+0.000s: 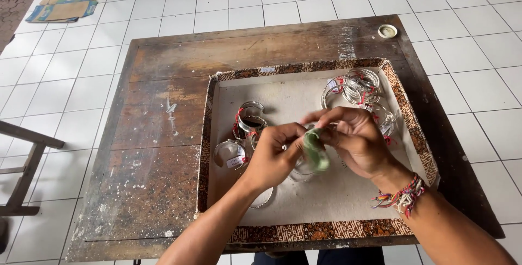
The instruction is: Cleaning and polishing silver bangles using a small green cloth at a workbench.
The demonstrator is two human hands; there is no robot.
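Both hands meet over a shallow tray (pixel 312 231) with a brown patterned rim and a pale lining. My left hand (pixel 272 156) and my right hand (pixel 353 137) pinch a small green cloth (pixel 316 151) between their fingers; a silver bangle seems to sit under it, mostly hidden. A group of silver bangles (pixel 356 88) with red thread tags lies at the tray's far right. More silver bangles (pixel 247 121) lie left of my hands. My right wrist wears a woven multicoloured bracelet (pixel 402 197).
The tray rests on a worn dark wooden table (pixel 157 134) standing on white floor tiles. A small round lid (pixel 387 30) lies at the table's far right corner. Flattened cardboard (pixel 65 5) lies on the floor at the far left, and a wooden frame (pixel 24 161) stands left.
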